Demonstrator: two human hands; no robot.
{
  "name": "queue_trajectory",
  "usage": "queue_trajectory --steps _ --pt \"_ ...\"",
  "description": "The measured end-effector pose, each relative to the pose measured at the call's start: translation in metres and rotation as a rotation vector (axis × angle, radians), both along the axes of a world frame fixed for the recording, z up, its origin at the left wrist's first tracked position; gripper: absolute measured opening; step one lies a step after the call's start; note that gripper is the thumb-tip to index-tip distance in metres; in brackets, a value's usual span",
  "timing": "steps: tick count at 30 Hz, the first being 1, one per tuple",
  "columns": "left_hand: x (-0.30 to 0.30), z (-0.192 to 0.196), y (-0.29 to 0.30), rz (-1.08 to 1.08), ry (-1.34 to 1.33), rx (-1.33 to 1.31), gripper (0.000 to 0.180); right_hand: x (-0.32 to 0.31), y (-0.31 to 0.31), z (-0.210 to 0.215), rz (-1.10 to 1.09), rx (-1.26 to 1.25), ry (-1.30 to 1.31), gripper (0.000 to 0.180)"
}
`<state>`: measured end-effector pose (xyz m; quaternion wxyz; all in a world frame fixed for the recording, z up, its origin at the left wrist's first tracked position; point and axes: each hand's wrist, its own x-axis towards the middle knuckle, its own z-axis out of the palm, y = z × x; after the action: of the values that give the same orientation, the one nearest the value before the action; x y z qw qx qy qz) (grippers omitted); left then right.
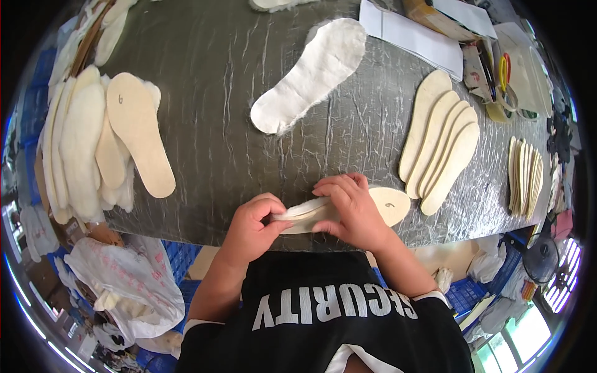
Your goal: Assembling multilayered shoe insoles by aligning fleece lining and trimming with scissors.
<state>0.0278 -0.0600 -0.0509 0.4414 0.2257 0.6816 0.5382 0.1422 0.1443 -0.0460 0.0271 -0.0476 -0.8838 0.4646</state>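
Tan insole (373, 208) with white fleece (305, 208) against it lies at the near edge of the grey table (211, 93); left hand (252, 227) pinches its heel end between thumb and fingers, right hand (351, 208) curls closed over its middle. Beyond it on the table lies a loose fleece sole (311, 74). Right of that: fanned tan insoles (441, 149); left: a mixed pile of soles (106, 140).
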Motion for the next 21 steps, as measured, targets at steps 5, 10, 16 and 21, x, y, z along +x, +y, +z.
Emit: queue_trajectory --steps 5,10,16,21 --pt "-0.001 0.004 -0.005 -0.026 0.072 0.034 0.018 0.000 0.000 0.004 0.026 0.110 -0.103 0.027" --pt "0.007 0.006 0.003 0.118 -0.003 0.018 0.014 -0.002 -0.001 -0.003 0.106 0.139 -0.144 0.029" --pt "-0.001 0.017 0.006 0.408 -0.583 -0.015 0.011 0.006 0.001 0.022 0.207 0.071 -0.019 0.074" --pt "0.003 0.043 0.007 0.321 -0.155 0.233 0.052 0.001 0.016 0.036 0.344 -0.617 -0.608 0.078"
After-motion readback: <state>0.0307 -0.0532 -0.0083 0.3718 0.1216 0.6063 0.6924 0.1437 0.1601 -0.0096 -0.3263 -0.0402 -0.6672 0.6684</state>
